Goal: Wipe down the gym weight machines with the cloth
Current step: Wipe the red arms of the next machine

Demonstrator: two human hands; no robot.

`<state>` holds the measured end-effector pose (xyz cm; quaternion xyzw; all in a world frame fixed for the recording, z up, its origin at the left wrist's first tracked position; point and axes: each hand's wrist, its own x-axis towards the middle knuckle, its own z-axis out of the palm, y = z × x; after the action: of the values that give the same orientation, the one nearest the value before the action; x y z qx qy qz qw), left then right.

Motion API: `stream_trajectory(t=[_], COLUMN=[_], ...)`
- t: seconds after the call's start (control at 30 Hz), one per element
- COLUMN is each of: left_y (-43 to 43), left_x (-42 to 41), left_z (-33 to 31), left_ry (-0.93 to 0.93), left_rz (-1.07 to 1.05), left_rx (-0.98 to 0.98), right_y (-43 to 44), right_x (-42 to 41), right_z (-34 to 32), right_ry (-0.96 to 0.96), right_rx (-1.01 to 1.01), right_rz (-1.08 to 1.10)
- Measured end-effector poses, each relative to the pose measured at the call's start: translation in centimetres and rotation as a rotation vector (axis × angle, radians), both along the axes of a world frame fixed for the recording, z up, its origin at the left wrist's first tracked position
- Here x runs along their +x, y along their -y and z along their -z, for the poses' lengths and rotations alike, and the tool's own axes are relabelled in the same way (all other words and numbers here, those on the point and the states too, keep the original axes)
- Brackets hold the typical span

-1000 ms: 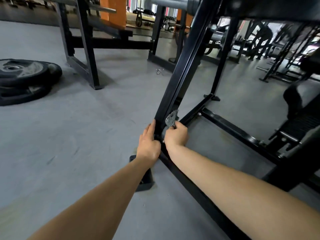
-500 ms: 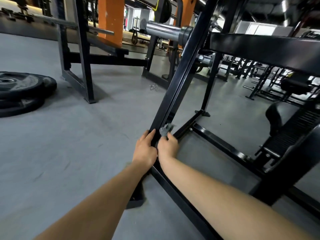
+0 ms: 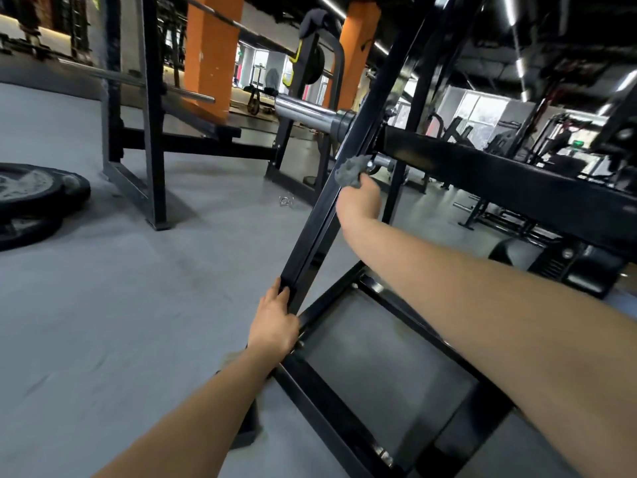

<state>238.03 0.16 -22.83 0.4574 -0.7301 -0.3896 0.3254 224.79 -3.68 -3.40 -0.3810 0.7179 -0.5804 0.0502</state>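
A black slanted steel post point(image 3: 319, 215) of a weight machine rises from the floor frame point(image 3: 331, 401) toward the top right. My left hand point(image 3: 275, 322) grips the post near its foot, fingers curled round its edge. My right hand point(image 3: 360, 198) holds a crumpled grey cloth point(image 3: 350, 170) against the post about halfway up, just below a chrome barbell sleeve point(image 3: 306, 113). The fingers of the right hand are hidden behind the cloth and the post.
Black weight plates point(image 3: 31, 198) lie on the grey floor at the left. Another black rack point(image 3: 151, 132) stands behind, with orange pillars point(image 3: 206, 53). A black padded bench point(image 3: 499, 181) runs to the right; more machines fill the far right.
My right hand has slid the cloth up the post from beside the left hand to about halfway up. The left hand stays at the foot. The view has tilted upward.
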Motion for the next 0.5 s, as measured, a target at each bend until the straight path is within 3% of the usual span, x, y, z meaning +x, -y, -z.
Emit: stream_trajectory(t=[0.1, 0.3, 0.4, 0.5], left_y=[0.2, 0.5, 0.4, 0.4], left_x=[0.4, 1.0, 1.1, 1.0], left_z=[-0.3, -1.5, -1.4, -1.0], left_ry=[-0.027, -0.010, 0.020, 0.044], left_rz=[0.049, 0.121, 0.128, 0.134], left_rx=[0.053, 0.110, 0.115, 0.120], right_y=[-0.3, -2.3, -2.3, -1.5], right_x=[0.5, 1.5, 1.4, 0.3], right_z=[1.0, 9.5, 8.3, 3.8], right_ry=[-0.043, 0.201, 0.267, 0.365], right_rx=[0.049, 0.242, 0.251, 0.119], right_rz=[0.017, -0.080, -0.116, -0.130])
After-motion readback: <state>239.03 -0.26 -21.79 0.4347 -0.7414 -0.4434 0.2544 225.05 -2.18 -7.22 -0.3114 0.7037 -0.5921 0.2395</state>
